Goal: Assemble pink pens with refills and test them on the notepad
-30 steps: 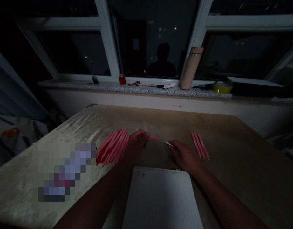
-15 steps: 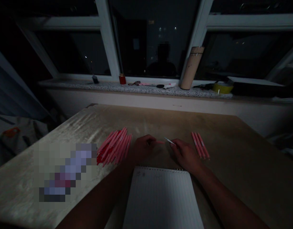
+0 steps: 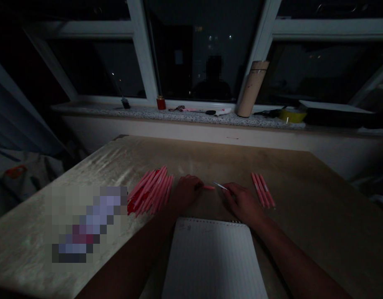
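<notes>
My left hand (image 3: 188,190) is closed around a pink pen (image 3: 209,187), and only its short end sticks out to the right. From the closed fingers of my right hand (image 3: 239,198) a thin whitish rod (image 3: 220,185), like a pen refill, points up and left. The two tips are close but apart. Left of my left hand lies a heap of pink pens (image 3: 152,189), with something red under them. Beyond my right hand, three pink pens (image 3: 262,190) lie side by side. A lined spiral notepad (image 3: 213,257) is between my forearms.
A blurred-out bluish object (image 3: 92,224) lies on the table (image 3: 319,216) at left. Along the windowsill (image 3: 141,113) stand a small red jar (image 3: 160,103), a tall tan cylinder (image 3: 253,89), a roll of yellow tape (image 3: 292,115) and a dark box (image 3: 335,113).
The pink pen's exposed end has tilted slightly in my left hand and shows more clearly. Both hands stay in nearly the same place, and the view has shifted a little.
</notes>
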`<move>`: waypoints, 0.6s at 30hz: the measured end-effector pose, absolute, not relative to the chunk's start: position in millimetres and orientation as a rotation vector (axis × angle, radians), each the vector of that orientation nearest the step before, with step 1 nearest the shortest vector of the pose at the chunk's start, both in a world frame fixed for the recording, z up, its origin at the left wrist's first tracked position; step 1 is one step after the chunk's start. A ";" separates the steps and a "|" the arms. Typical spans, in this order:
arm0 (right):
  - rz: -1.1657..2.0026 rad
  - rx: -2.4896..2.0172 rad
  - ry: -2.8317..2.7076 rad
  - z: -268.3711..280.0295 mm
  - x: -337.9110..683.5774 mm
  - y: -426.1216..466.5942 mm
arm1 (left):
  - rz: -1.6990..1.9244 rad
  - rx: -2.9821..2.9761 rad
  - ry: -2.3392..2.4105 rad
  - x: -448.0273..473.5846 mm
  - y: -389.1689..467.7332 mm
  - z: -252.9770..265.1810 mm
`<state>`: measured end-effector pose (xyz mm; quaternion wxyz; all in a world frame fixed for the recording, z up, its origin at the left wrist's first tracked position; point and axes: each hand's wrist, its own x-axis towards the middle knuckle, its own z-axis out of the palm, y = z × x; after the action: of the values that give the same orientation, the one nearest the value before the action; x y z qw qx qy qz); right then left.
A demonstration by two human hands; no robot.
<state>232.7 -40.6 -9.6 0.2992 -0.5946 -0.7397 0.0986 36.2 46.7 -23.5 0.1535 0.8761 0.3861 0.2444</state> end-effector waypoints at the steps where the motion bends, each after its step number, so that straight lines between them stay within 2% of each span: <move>1: 0.260 -1.583 -1.972 -9.9 232.9 -40.4 | 0.702 2.517 1.100 36.2 46.6 -23.4; 18: 0.215 -1.566 -2.069 -9.8 232.7 -40.6 | 0.841 2.457 1.047 33.3 33.1 -9.3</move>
<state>232.7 -40.6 -9.8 0.2656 -0.5797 -0.7662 0.0797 33.3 33.1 -9.3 0.1700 0.8647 0.3686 0.2959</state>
